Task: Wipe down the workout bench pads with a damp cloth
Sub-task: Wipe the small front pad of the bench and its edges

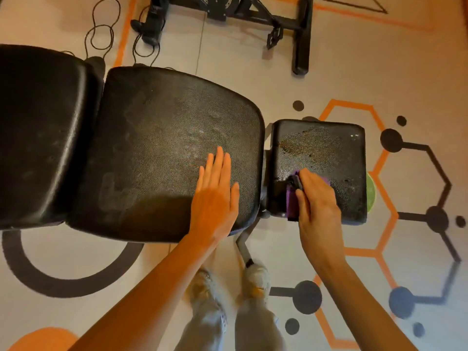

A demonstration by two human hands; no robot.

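Note:
A black workout bench lies across the view with three pads. The large middle pad (157, 138) is worn and speckled. My left hand (215, 196) rests flat on its near right part, fingers spread. The small right pad (321, 148) has a brownish worn patch on top. My right hand (316, 206) presses a purple cloth (291, 203) against this pad's near left area, fingers curled over it. Most of the cloth is hidden under the hand. A third pad (38, 127) sits at the far left.
Black exercise machine frame (301, 34) and looped cables (101, 36) stand on the floor beyond the bench. A green disc (370, 192) peeks out behind the small pad. My feet (255, 274) stand by a bench leg (244, 247) on patterned flooring.

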